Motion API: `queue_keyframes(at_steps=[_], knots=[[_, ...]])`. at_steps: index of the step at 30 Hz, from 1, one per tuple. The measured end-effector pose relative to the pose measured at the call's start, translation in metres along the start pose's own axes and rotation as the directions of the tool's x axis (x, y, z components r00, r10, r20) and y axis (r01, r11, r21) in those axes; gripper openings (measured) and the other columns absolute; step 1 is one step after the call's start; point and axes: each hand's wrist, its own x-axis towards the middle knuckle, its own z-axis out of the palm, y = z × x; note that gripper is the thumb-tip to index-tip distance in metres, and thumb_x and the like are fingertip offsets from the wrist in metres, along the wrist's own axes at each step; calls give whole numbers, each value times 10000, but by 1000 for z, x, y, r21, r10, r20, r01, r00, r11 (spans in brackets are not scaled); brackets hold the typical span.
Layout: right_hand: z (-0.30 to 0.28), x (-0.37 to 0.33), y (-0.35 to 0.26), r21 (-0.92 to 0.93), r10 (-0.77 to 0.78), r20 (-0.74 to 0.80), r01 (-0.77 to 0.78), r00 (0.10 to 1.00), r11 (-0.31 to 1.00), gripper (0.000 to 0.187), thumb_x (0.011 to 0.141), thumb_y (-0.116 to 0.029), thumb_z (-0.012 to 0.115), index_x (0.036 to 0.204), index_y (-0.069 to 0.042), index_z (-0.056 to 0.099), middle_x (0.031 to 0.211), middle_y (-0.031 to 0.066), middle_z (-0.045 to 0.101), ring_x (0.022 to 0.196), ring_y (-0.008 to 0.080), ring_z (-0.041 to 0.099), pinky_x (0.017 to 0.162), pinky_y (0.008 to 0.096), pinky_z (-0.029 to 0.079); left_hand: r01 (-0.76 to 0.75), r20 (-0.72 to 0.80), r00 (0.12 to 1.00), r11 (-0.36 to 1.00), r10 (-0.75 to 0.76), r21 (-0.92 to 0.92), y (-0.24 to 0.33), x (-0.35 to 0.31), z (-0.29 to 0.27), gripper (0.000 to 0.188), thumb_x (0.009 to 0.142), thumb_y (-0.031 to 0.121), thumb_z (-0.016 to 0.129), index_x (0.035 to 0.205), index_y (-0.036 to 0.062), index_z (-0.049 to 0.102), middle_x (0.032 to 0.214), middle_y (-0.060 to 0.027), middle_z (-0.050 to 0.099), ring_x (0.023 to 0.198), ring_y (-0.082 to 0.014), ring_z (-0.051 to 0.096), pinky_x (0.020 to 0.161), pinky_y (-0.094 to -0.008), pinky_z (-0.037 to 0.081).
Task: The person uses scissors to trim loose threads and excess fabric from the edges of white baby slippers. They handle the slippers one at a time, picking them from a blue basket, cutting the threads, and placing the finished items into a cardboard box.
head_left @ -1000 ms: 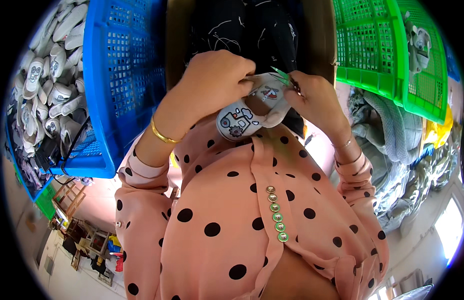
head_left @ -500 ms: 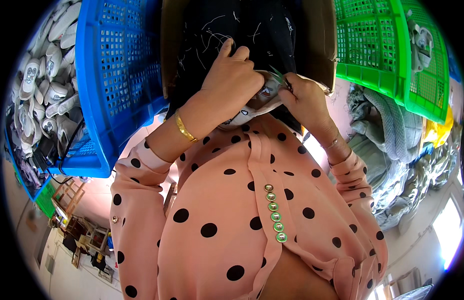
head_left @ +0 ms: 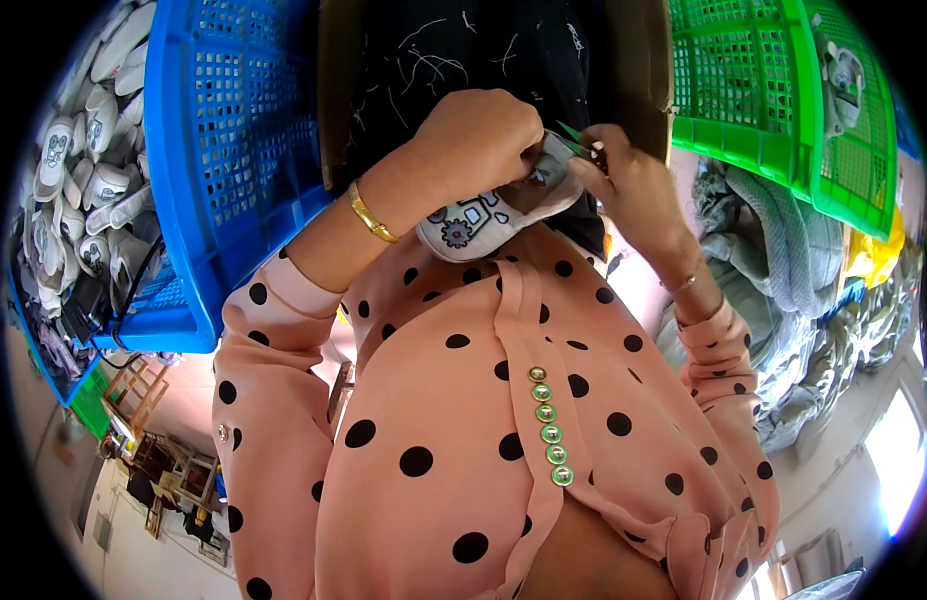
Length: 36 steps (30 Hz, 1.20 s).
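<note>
A pale fabric shoe upper (head_left: 496,212), printed with a dark-outlined cartoon figure and a gear-like shape, hangs above my lap, close to my shirt front. My left hand (head_left: 484,138) has its fingers curled shut on the upper's far edge; the fingertips are partly hidden. At the upper's right edge, my right hand (head_left: 624,180) is closed around thread snips (head_left: 572,131). Their green pointed tip sticks out to the upper left, near the left fingers, and the rest is mostly covered by my fingers. Loose white threads (head_left: 432,62) lie on my black-clad lap.
On the left stands a blue plastic crate (head_left: 234,150), with a heap of similar pale shoe uppers (head_left: 74,190) beyond it. Green crates (head_left: 739,85) stand at the right, one holding a pale piece. Brown cardboard (head_left: 639,75) flanks my lap. Grey fabric bundles (head_left: 784,250) lie lower right.
My left hand has turned over and curled in, its pointing finger now folded. The shoe upper has tilted, showing more of its printed side. My right hand with the snips has shifted slightly right.
</note>
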Motion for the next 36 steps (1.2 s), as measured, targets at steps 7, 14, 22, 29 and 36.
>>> queue_keyframes(at_steps=[7,14,22,29,36], knots=[[-54,10,-29,-525,-310,281,416,908,743,374,895,-424,624,786,-77,537,571,38,547,564,217,619,499,319,460,-84,-5,996,996,84,40,-5,1,1,127,723,151,692,815,105,767,695,-114,673,644,-280,661,626,-353,533],[-50,27,-43,-621,-233,518,550,823,558,143,776,-211,691,718,-93,636,642,33,555,602,185,608,524,300,421,-61,85,995,992,52,109,3,9,-6,121,760,157,695,831,87,765,721,-130,679,669,-293,668,633,-356,539],[-39,36,-28,-603,-254,579,617,775,507,25,673,-95,696,676,-117,686,706,20,582,658,182,630,543,315,424,-25,116,993,997,17,70,8,15,-6,115,760,148,705,836,84,763,738,-125,690,711,-283,687,661,-364,551],[-33,39,-30,-646,-186,616,626,766,436,51,708,-119,705,681,-162,697,655,-32,602,632,154,633,532,298,406,-30,92,995,998,25,50,8,16,-2,120,763,159,687,812,71,751,725,-136,681,711,-300,680,660,-379,547],[-24,42,-34,-667,-128,664,661,737,344,97,730,-144,699,675,-221,680,591,-95,575,598,128,607,499,288,360,-30,80,996,999,29,15,6,15,-1,120,751,161,687,805,74,750,716,-142,674,695,-309,671,634,-385,538]])
